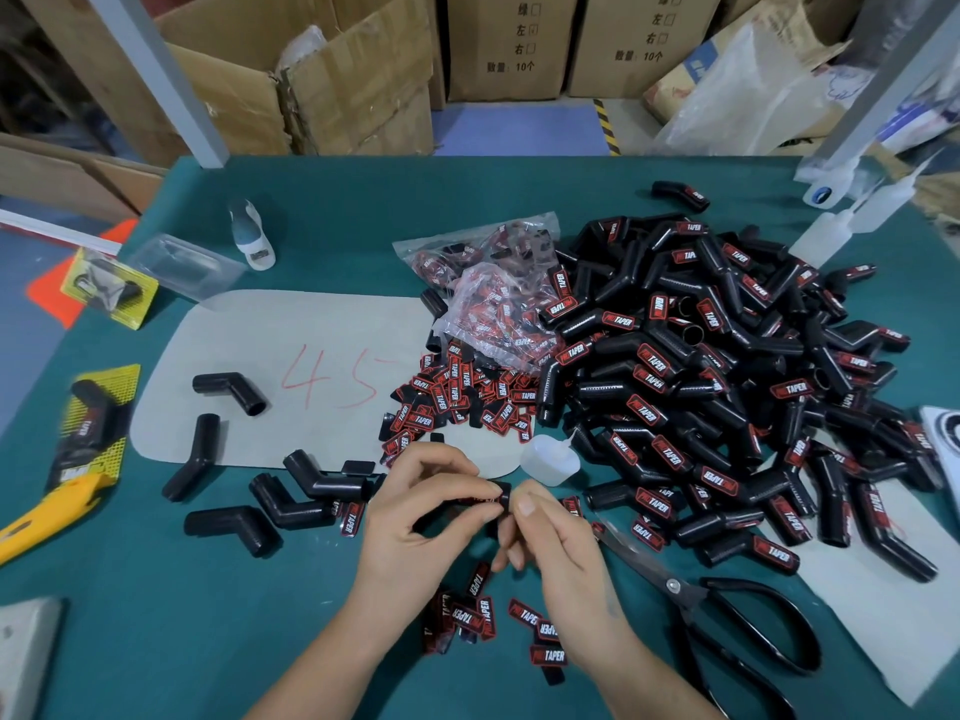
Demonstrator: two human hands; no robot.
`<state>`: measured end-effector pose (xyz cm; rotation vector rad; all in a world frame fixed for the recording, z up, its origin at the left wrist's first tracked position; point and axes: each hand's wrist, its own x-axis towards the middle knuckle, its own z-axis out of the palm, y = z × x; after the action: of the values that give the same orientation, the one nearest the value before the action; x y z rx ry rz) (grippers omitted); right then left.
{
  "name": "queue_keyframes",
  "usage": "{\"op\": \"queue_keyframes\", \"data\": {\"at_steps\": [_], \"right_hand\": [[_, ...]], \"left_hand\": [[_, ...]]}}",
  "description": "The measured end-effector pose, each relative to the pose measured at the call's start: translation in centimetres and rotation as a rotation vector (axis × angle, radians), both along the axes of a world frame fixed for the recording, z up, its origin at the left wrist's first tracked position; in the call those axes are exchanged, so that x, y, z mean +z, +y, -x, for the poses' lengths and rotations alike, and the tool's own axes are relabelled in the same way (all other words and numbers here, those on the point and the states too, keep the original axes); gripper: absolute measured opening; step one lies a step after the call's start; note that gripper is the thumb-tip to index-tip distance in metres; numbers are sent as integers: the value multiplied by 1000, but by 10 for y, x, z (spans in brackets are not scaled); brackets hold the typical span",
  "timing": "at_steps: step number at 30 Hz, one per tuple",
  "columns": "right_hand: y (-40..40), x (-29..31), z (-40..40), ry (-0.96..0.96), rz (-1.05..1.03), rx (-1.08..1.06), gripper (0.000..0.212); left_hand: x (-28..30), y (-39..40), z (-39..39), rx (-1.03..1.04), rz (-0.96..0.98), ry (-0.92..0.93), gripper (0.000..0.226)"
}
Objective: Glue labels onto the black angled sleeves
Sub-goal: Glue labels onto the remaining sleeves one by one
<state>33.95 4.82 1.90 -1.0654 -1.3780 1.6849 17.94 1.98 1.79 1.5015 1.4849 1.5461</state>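
a black angled sleeve [498, 498] is held above the green table [322, 210], near its front edge, by both hands: the left hand [421, 511] is curled round its body, and the right hand [550, 537] pinches at its end with thumb and fingertips, where a red-printed label appears to be pressed on, though the label itself is mostly hidden by the fingers. the chief risk is judged to be a label set crooked or shifted before the glue takes, caused by sideways pressure from the pinching thumb. glue may also be squeezed out at the edges and carried onto the fingers, so that skin or loose labels [519, 623] lying just beneath the hands are stuck. the small glue bottle [549, 459] lies on its side just beyond the hands and could leak onto the grey mat [249, 356]. the open scissors [717, 615] near the right wrist could be knocked. unlabelled sleeves [228, 389] wait at left; the finished pile [727, 366] lies at right.
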Motion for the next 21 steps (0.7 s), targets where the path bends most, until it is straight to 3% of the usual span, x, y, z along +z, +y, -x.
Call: {"op": "queue_keyframes", "data": {"at_steps": [15,21], "right_hand": [[2,-5,-3,-33,-40,-21,49],[4,-8,-3,-18,5,-34,49]], "left_hand": [[-4,-1,0,-22,-30,74,14],[-1,1,9,-92,52,-56,16]]}}
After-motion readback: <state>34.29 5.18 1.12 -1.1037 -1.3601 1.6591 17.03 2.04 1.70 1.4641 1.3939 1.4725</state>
